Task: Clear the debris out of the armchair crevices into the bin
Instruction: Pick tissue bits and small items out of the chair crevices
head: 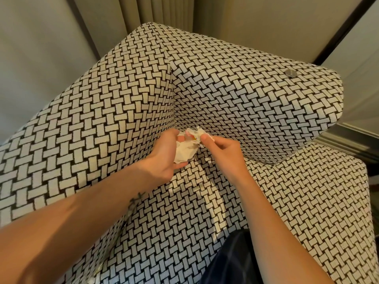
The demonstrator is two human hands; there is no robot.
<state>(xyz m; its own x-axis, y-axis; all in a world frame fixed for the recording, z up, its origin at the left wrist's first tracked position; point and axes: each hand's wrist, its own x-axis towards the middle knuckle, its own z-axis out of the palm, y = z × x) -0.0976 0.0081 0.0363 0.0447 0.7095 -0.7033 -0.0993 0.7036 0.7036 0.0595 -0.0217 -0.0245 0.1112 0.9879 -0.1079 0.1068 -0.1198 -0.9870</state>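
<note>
An armchair in black-and-cream basket-weave cloth fills the view. Both hands meet at the back corner of its seat, where armrest, backrest and seat cushion join. My left hand is curled round a crumpled white paper wad. My right hand pinches a smaller crumpled scrap with a touch of red and yellow, right above the wad and against my left fingertips. The crevice under the hands is hidden. No bin is in view.
A small round metal button sits on the backrest's top right. Beige curtains hang behind the chair. A dark-framed panel stands at the right. Dark checked cloth of my clothing shows at the bottom edge.
</note>
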